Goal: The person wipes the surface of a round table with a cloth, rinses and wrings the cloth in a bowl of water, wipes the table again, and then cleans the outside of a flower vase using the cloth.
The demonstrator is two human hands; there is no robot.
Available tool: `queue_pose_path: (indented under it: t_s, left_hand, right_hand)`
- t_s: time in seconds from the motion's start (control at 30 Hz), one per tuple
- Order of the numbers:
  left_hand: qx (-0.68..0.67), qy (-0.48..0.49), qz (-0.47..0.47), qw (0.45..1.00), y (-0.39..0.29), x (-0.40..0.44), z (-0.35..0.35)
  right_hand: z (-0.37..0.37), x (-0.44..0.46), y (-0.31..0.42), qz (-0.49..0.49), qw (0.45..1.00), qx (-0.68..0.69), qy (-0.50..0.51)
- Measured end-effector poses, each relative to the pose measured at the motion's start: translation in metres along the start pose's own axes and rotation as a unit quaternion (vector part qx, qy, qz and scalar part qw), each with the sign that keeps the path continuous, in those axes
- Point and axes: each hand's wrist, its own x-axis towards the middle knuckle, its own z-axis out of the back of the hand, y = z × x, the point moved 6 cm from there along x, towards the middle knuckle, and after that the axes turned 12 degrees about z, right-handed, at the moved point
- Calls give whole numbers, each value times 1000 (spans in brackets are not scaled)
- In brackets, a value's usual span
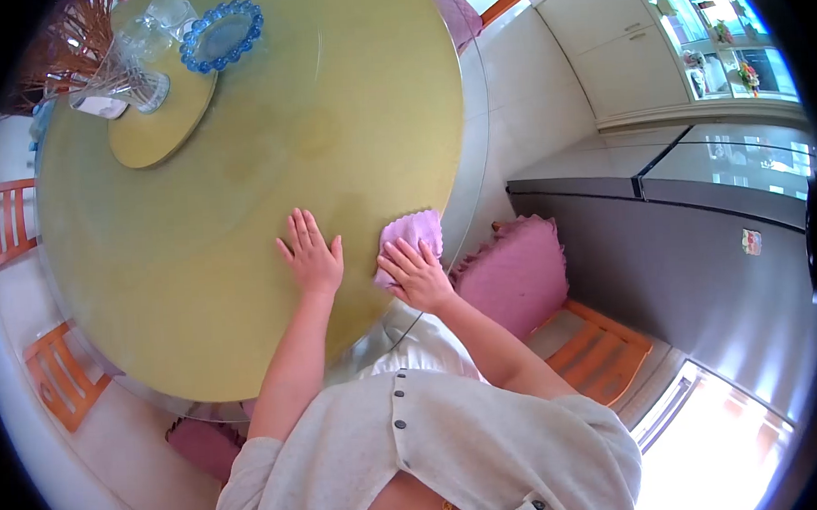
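Note:
My left hand (312,259) lies flat on the yellow-green round tabletop (200,291), its fingers stretched out and nothing in them. To its right, near the table's edge, a pink cloth (417,227) with a scalloped border is spread on the surface. My right hand (413,275) rests on top of this cloth, palm down and fingers spread, covering its lower part. Both forearms reach forward from my body, and a gap of bare tabletop lies between the two hands.
A round turntable (157,143) holds a glass vase (144,91) of dried stems and a blue-rimmed glass dish (222,37). At right are a pink-covered chair (517,273) and a grey fridge (664,253). Wooden chairs (65,378) stand at left.

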Motion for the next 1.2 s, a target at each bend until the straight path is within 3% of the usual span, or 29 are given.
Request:
queue_pose_path:
  t_s: [0.07, 0.13, 0.17, 0.33, 0.43, 0.57, 0.67, 0.77, 0.9, 1.03, 1.1, 1.2]
  left_hand:
    - [-3, 4, 0, 1000, 0, -3, 1]
    - [-1, 9, 3, 1000, -1, -1, 3]
    - [2, 11, 5, 1000, -1, -1, 3]
    - [-3, -7, -7, 1000, -4, -1, 8]
    - [3, 7, 0, 1000, -4, 1, 9]
    - [14, 11, 9, 1000, -4, 3, 7]
    - [-2, 14, 10, 1000, -4, 4, 7]
    - [8, 43, 22, 999, -6, -1, 7]
    - [-15, 4, 6, 1000, -2, -1, 9]
    - [-40, 33, 29, 998, 1, -1, 8]
    - [-40, 31, 30, 998, 2, 0, 7]
    - [-47, 32, 27, 998, 1, 0, 6]
  right_hand:
    - [8, 5, -22, -16, 999, -25, 34]
    - [28, 17, -70, -176, 983, -40, -33]
    - [35, 24, -93, -201, 976, -56, -60]
    - [76, 87, -214, -278, 941, -123, -145]
    - [105, 158, -257, -316, 935, -110, -121]
    - [100, 248, -254, -268, 942, -123, -163]
    - [90, 291, -194, -135, 976, -96, -144]
    - [63, 278, -103, -4, 992, -104, -73]
    - [34, 191, -41, 118, 989, -70, -57]
    - [32, 79, -58, 120, 992, 1, 47]
    - [44, 63, -103, 64, 996, -21, 54]
    - [72, 86, -183, -94, 989, -102, -52]
